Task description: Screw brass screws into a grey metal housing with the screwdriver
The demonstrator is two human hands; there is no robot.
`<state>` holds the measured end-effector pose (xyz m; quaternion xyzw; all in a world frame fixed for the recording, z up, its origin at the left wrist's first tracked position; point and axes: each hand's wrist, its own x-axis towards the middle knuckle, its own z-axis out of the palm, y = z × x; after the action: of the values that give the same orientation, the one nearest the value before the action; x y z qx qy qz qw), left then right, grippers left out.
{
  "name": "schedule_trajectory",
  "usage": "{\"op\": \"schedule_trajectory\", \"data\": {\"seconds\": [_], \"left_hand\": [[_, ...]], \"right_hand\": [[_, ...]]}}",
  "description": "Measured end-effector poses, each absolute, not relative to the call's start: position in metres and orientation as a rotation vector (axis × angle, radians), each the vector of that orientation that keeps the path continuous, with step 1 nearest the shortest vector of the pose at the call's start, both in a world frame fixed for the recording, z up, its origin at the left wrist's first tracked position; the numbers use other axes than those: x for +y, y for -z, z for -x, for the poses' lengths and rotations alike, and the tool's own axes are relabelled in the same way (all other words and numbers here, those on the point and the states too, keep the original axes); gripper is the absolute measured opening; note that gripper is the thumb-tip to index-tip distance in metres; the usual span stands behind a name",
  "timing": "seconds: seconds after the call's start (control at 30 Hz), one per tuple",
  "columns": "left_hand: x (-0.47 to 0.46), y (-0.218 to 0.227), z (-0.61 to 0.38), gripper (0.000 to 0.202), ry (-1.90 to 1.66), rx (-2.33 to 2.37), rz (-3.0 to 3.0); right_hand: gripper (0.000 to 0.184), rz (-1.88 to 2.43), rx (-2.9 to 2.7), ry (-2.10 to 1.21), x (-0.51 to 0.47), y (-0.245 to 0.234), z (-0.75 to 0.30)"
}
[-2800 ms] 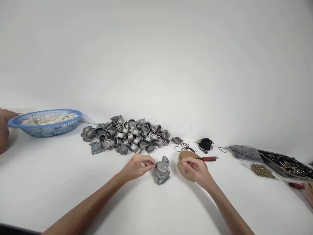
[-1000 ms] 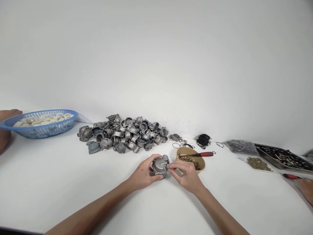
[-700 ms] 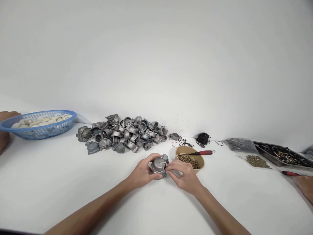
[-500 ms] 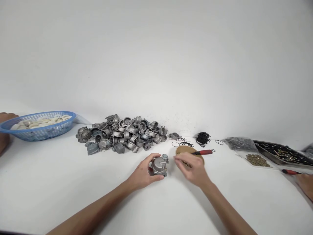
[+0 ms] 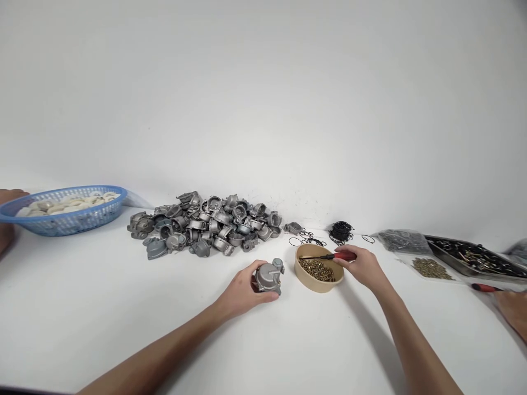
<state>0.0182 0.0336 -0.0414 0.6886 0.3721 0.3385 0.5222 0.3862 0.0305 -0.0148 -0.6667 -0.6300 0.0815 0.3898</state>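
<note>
My left hand (image 5: 242,288) is closed around a grey cast-metal part that looks like a carburetor bowl (image 5: 268,277), domed side up, with a bluish-grey cap at its upper right. My right hand (image 5: 364,266) has its fingers on the red handle of a screwdriver (image 5: 345,255). The screwdriver's dark shaft lies across the top of a tan paper bowl (image 5: 317,286), pointing left. Small brass-coloured screws (image 5: 316,270) fill the bottom of that bowl, just right of the held part.
Behind my left hand is a heap of similar metal parts (image 5: 214,225). Black rubber rings (image 5: 341,231) lie near the wall. A blue basket (image 5: 74,224) of whitish rings stands left. At right are a screw tray (image 5: 457,260), brass pieces (image 5: 432,269) and another person's hand (image 5: 513,307) with a red-handled tool.
My right hand has moved right, from over the paper bowl's front to the screwdriver handle, and now grips it. The bowl's screws are uncovered. My left hand still holds the metal part in place.
</note>
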Motion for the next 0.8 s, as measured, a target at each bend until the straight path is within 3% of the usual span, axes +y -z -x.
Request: {"op": "schedule_trajectory", "data": {"seconds": [0.27,0.8], "left_hand": [[0.035,0.05,-0.024,0.055,-0.839,0.788,-1.579],[0.041,0.046,-0.013,0.057,-0.896,0.974,-1.886]], "right_hand": [[0.037,1.414,-1.31,-0.303,0.018,-0.001,-0.378],[0.018,0.994,-1.385,-0.434,0.001,-0.014,-0.346]]}}
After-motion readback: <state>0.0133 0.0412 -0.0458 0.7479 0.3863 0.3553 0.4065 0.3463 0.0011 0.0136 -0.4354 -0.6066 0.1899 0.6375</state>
